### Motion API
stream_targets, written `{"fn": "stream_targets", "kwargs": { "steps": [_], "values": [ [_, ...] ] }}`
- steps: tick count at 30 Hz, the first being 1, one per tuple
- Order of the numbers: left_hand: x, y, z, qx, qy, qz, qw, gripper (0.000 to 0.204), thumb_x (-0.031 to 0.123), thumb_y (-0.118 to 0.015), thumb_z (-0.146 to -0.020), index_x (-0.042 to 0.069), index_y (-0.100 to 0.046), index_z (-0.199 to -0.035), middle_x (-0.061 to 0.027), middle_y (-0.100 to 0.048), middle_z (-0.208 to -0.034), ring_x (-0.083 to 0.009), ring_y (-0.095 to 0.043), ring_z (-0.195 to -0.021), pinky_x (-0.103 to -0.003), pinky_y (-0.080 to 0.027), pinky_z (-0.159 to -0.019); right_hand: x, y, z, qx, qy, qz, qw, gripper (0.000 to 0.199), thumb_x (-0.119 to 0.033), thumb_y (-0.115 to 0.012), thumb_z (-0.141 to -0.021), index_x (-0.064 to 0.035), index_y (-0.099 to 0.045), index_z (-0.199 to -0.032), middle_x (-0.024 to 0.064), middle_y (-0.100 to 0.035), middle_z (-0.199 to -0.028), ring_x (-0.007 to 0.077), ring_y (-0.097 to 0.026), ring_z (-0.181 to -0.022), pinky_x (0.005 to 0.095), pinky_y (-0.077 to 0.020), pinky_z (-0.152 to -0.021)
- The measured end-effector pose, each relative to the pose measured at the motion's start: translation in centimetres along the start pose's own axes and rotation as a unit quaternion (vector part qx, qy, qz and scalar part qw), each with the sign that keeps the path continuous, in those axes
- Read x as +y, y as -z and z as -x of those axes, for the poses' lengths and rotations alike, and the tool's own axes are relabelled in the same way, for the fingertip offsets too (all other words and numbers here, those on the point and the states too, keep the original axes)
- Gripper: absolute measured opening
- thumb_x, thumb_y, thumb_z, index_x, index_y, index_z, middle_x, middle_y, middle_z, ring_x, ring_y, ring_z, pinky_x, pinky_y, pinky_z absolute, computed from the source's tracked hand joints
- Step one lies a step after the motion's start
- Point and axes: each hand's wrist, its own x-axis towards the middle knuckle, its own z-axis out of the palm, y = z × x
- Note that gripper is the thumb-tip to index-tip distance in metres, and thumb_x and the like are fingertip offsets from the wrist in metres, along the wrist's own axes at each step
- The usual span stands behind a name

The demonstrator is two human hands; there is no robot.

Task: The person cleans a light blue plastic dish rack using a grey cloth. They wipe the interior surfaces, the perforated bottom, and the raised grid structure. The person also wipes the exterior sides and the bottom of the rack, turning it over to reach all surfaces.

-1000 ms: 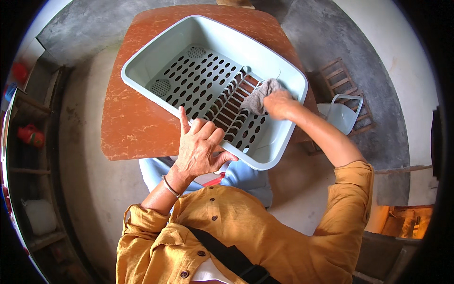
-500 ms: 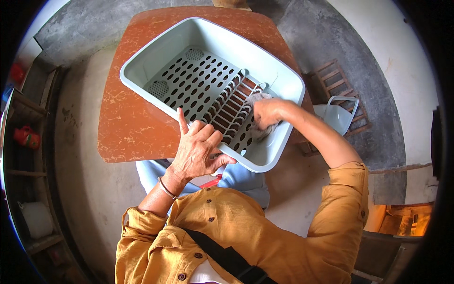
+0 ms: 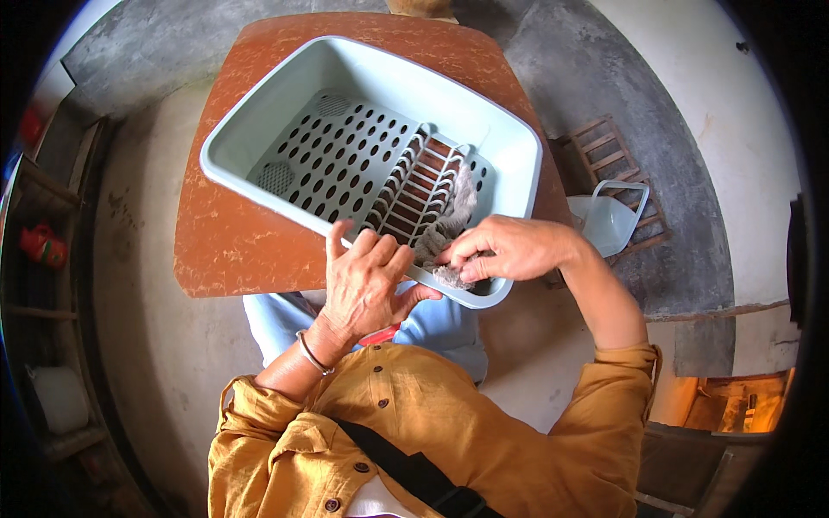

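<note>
The fingers (image 3: 471,259) of the right hand (image 3: 509,250) are clenched on a grey cloth (image 3: 449,229) at the slatted rack inside the pale dish drainer (image 3: 259,129), which is steadied on the tabletop (image 3: 233,250) by the left hand (image 3: 367,281), fingers spread flat on its near rim; the wiping is judged partway done.

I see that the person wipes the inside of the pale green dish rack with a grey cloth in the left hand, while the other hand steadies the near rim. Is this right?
Not quite. The head view shows the grey cloth in the right hand, not the left. The left hand is the one steadying the near rim of the pale green dish rack. The rest is correct.
</note>
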Motion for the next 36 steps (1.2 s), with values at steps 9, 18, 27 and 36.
{"fn": "stream_targets", "kwargs": {
  "steps": [9, 18, 27, 36],
  "values": [
    [3.3, 0.1, -1.5, -0.031, -0.024, 0.012, 0.999, 0.043, 0.052, -0.065, -0.075, 0.010, -0.056, -0.080, -0.0023, -0.051, -0.074, -0.0214, -0.051, -0.070, -0.037, -0.037, -0.074, 2.9, 1.0, 2.4, 0.417, -0.107, 0.093, 0.898, 0.023, -0.021, -0.056, -0.090, 0.0017, -0.053, -0.085, 0.0219, -0.053, -0.070, 0.0269, -0.051, -0.062, 0.0391, -0.0426, -0.061],
    [-1.6, 5.6, -1.4, -0.038, 0.031, -0.076, 0.996, 0.060, 0.063, -0.063, -0.071, 0.007, -0.066, -0.092, -0.0072, -0.064, -0.089, -0.0240, -0.058, -0.094, -0.049, -0.032, -0.099, 5.7, 8.8, -1.2, 0.652, 0.173, -0.404, 0.618, 0.015, -0.011, -0.057, -0.091, -0.0027, -0.054, -0.103, 0.0084, -0.061, -0.099, 0.0175, -0.060, -0.087, 0.0302, -0.0502, -0.078],
    [-2.5, 5.1, -1.1, -0.004, 0.003, -0.048, 0.999, 0.054, 0.060, -0.067, -0.067, 0.007, -0.055, -0.063, -0.0039, -0.053, -0.061, -0.0242, -0.057, -0.064, -0.035, -0.044, -0.074, 2.9, 10.6, -17.2, 0.462, 0.082, 0.462, 0.753, 0.017, -0.025, -0.055, -0.091, -0.0111, -0.054, -0.100, 0.0069, -0.058, -0.075, 0.0221, -0.058, -0.069, 0.0360, -0.0469, -0.062],
    [-1.6, 5.7, -1.0, -0.009, 0.037, -0.064, 0.997, 0.054, 0.060, -0.069, -0.064, 0.009, -0.052, -0.059, -0.0029, -0.045, -0.055, -0.0210, -0.048, -0.053, -0.032, -0.033, -0.056, 8.7, 12.0, -20.6, 0.329, 0.001, 0.665, 0.670, 0.034, -0.009, -0.043, -0.086, -0.0115, -0.058, -0.117, 0.0071, -0.059, -0.119, 0.0199, -0.056, -0.110, 0.0306, -0.0451, -0.094]
  ]
}}
